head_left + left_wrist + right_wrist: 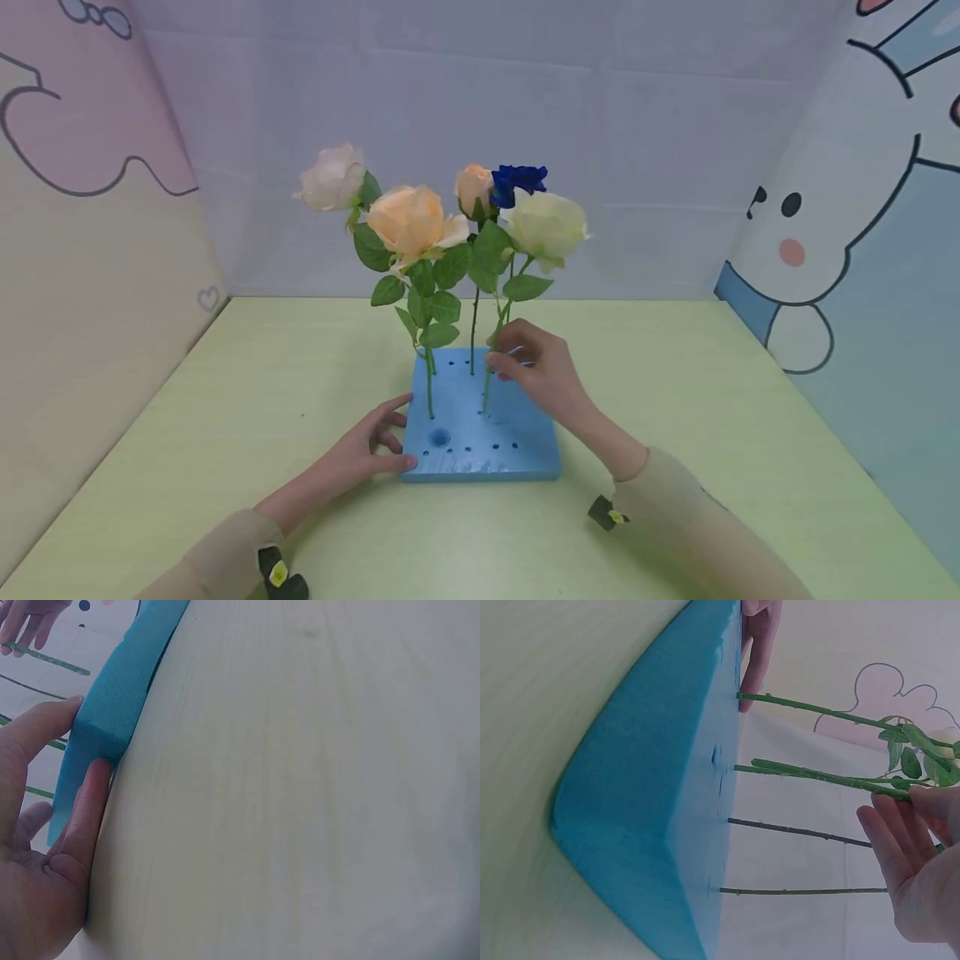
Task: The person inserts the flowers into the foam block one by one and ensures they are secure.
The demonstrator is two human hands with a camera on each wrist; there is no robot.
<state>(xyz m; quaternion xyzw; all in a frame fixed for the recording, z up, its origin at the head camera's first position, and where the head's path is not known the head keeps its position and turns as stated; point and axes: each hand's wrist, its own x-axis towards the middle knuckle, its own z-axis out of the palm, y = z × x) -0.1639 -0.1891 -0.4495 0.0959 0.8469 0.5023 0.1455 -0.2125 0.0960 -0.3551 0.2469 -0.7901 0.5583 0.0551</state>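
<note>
My right hand (536, 367) pinches the green stem of a creamy white rose (547, 227) between thumb and fingertips. In the right wrist view the lower end of this stem (780, 768) shows a little off the top of a blue foam block (622, 765). My left hand (378, 437) rests against the block's left side, thumb at the front corner and fingers along the edge. Standing in the block are a large peach rose (412, 223), a pale pink rose (332, 177), a peach rosebud (474, 187) and a blue rose (517, 182).
Rows of small holes run across the block's top, with one wider round hollow (439, 437) near the front left. Beneath lies a pale yellow-green table (300, 467). A plain pale back wall (465, 83) and cartoon-printed side walls surround it.
</note>
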